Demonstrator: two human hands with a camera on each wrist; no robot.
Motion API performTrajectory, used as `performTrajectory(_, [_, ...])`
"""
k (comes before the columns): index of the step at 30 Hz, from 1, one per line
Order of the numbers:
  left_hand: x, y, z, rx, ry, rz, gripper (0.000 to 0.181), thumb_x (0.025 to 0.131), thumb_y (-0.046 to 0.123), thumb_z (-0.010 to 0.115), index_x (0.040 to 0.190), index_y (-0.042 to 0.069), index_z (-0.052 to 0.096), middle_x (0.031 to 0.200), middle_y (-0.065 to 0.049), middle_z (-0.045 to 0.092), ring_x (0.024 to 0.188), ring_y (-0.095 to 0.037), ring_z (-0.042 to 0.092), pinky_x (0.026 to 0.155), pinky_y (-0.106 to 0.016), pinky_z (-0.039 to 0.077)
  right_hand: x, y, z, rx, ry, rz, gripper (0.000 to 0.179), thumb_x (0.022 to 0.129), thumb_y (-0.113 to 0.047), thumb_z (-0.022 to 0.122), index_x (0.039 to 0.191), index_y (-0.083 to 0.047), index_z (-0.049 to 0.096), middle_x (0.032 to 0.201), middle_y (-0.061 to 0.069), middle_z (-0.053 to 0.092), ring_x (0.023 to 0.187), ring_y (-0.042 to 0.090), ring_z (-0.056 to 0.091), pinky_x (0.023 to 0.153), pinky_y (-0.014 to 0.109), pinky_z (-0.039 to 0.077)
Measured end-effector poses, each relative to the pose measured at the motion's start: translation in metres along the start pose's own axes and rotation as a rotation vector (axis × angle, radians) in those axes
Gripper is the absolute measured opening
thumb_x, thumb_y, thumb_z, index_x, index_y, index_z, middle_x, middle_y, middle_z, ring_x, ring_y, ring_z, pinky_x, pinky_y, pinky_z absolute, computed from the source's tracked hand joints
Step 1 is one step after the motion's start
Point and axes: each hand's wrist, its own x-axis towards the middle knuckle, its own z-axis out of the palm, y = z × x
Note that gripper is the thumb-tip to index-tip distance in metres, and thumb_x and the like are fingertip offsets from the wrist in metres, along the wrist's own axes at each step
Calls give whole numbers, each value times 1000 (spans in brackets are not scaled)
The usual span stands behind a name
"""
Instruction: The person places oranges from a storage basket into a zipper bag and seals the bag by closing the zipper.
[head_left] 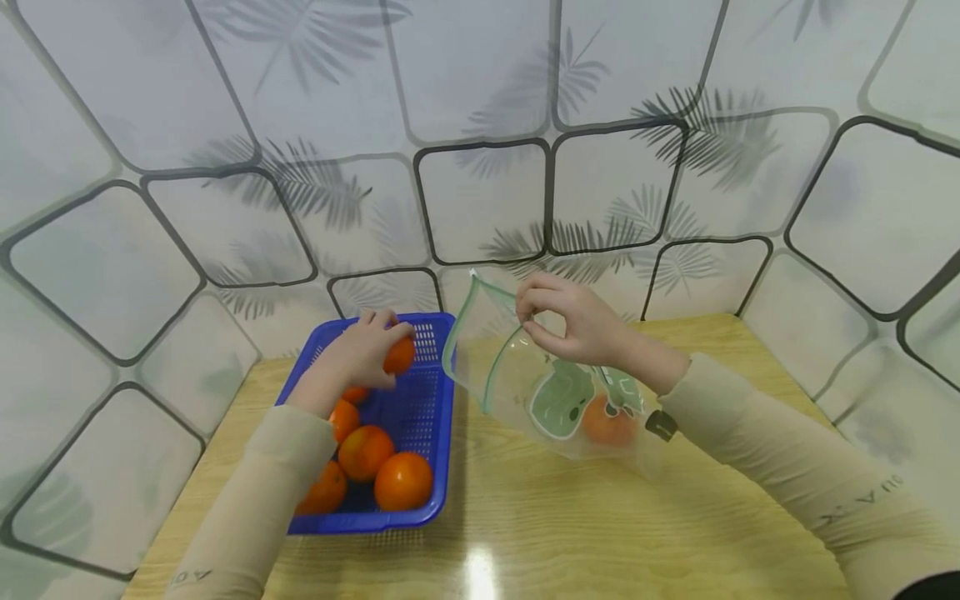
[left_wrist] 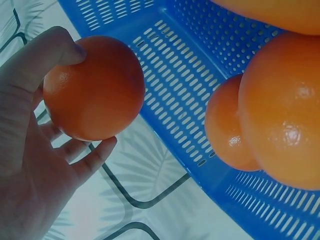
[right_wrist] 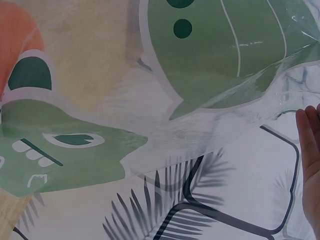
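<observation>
My left hand [head_left: 363, 346] grips an orange [left_wrist: 95, 90] over the far part of the blue basket [head_left: 448, 417], thumb on one side and fingers on the other. Below it in the basket lie several more oranges [head_left: 404, 482]. With thumb and fingers my right hand [head_left: 573, 321] pinches the upper edge of a clear zip bag [head_left: 517, 392] with a green rim and green cartoon prints. The bag's mouth gapes toward the basket. Inside the bag, low down, sits one orange [head_left: 609, 421]. In the right wrist view the bag's printed film fills most of the picture, with only some fingers [right_wrist: 312, 145] at the right edge.
Basket and bag are on a light wooden table [head_left: 540, 525]. Behind it stands a wall [head_left: 480, 200] with leaf and rounded-line patterns, close to the table's back edge. A dark tag-like piece [head_left: 662, 425] shows by the right sleeve.
</observation>
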Motion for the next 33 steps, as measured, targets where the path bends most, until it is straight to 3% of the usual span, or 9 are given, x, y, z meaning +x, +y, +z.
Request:
performTrajectory(12, [-5, -3, -7, 6, 78, 33, 69, 77, 15, 85, 142, 13, 61, 139, -23, 54, 127, -46, 52, 102, -63, 54, 0, -1, -2, -1, -11, 5, 14, 91, 3, 70, 90, -10, 66, 100, 6, 66, 92, 17, 61, 78, 34, 52])
performTrajectory(23, [-9, 1, -22, 47, 141, 80, 63, 78, 15, 85, 137, 12, 62, 133, -20, 54, 123, -41, 50, 103, -57, 54, 2, -2, -3, 1, -17, -5, 13, 91, 2, 69, 89, -10, 66, 99, 5, 66, 90, 17, 60, 77, 35, 52])
performTrajectory(33, [-10, 13, -29, 70, 192, 175, 66, 78, 15, 86, 139, 9, 63, 134, -21, 55, 125, -41, 51, 105, -56, 51, 0, -2, -2, 8, -27, 1, 13, 91, 3, 69, 90, -10, 65, 100, 5, 66, 92, 18, 61, 78, 36, 52])
